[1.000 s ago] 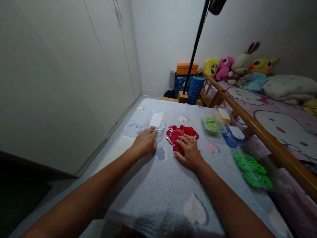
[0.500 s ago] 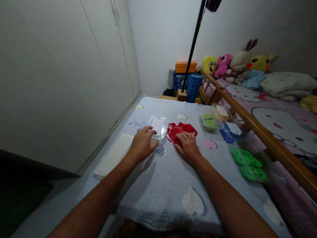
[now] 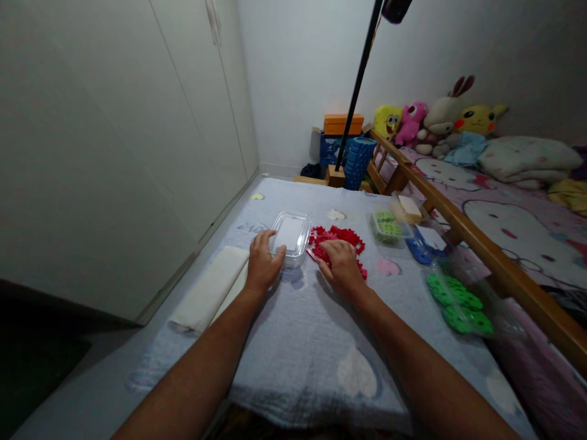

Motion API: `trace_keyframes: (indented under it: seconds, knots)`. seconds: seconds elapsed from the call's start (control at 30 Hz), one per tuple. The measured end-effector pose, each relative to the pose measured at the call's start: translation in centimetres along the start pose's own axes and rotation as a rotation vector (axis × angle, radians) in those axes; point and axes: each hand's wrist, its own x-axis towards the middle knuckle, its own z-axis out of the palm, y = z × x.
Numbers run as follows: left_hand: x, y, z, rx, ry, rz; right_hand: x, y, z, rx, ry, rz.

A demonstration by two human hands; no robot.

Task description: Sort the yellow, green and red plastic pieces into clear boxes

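The left hand [image 3: 263, 267] is closed on the near corner of a clear container [image 3: 291, 235], thumb on one side and fingers on the other; the container is found at 1 o'clock from that hand, on a pale blue blanket [image 3: 298, 330]. The right hand [image 3: 340, 266] is laid with fingers bent on a pile of red pieces [image 3: 342, 236], which is touched at 12 o'clock; whether any piece is gripped cannot be told. The pile lies just beside the container, at its 3 o'clock. A white pad [image 3: 208, 292] is seen at 8 o'clock from the left hand. A tub of green pieces [image 3: 387, 225] sits at 2 o'clock from the pile, and a bag of green discs [image 3: 455, 304] at 4 o'clock from the right hand.
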Motion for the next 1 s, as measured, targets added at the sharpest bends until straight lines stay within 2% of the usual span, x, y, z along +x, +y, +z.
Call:
trace_keyframes:
  seconds: [0.13, 0.3, 0.43, 0.57, 0.73, 0.87, 1.0]
  knots:
    - [0.2, -0.8, 0.5, -0.159, -0.008, -0.145, 1.9, -2.0, 0.3, 0.110, -0.068, 0.073]
    - [0.2, -1.0, 0.9, -0.301, 0.002, -0.264, 3.6, -2.9, 1.3, 0.287, -0.047, 0.217]
    - [0.2, -0.9, 0.7, -0.359, 0.007, -0.315, 3.4, -2.9, 2.0, 0.403, -0.004, 0.320]
    - [0.5, -0.8, 0.4, -0.396, -0.001, -0.387, 2.7, -3.0, 2.1, 0.469, 0.028, 0.339]
    - [0.6, -0.2, 0.0, -0.508, -0.013, -0.421, 3.2, -2.2, 1.5, 0.472, -0.005, 0.336]
    - [0.6, -0.4, 0.0, -0.553, -0.029, -0.412, 5.4, -0.8, 1.3, 0.365, 0.033, 0.350]
    - [0.7, -0.8, 0.1, -0.570, -0.037, -0.431, 7.7, 0.1, 1.8, 0.242, -0.005, 0.373]
